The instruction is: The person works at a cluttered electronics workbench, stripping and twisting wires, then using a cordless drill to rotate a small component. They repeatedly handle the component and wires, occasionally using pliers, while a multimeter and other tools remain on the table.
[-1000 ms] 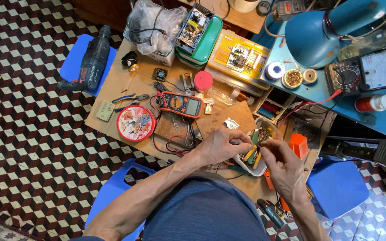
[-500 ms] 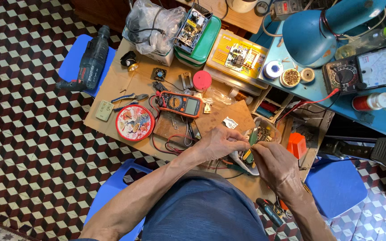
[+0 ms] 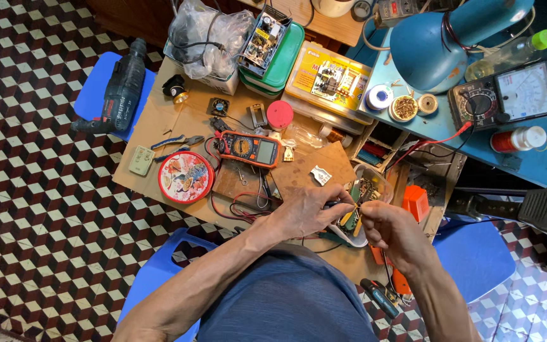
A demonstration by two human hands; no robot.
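My left hand (image 3: 308,211) and my right hand (image 3: 390,229) meet over the front right corner of a low brown work table (image 3: 159,123). Both pinch a small green circuit board with yellow parts (image 3: 351,214), held just above a clear plastic tub of small parts (image 3: 370,185). The fingers hide most of the board. An orange and black digital multimeter (image 3: 248,149) lies on the table a little behind my left hand, its red and black leads looping toward me.
A round red tin lid (image 3: 185,177), blue pliers (image 3: 177,142), a white switch (image 3: 140,160) and a red cap (image 3: 280,114) lie on the table. A drill (image 3: 120,88) rests on a blue stool. At right stand a blue lamp (image 3: 451,35) and an analog meter (image 3: 508,95).
Both hands have stayed together over the tub. My right hand shifted slightly and now pinches the small board from the right side.
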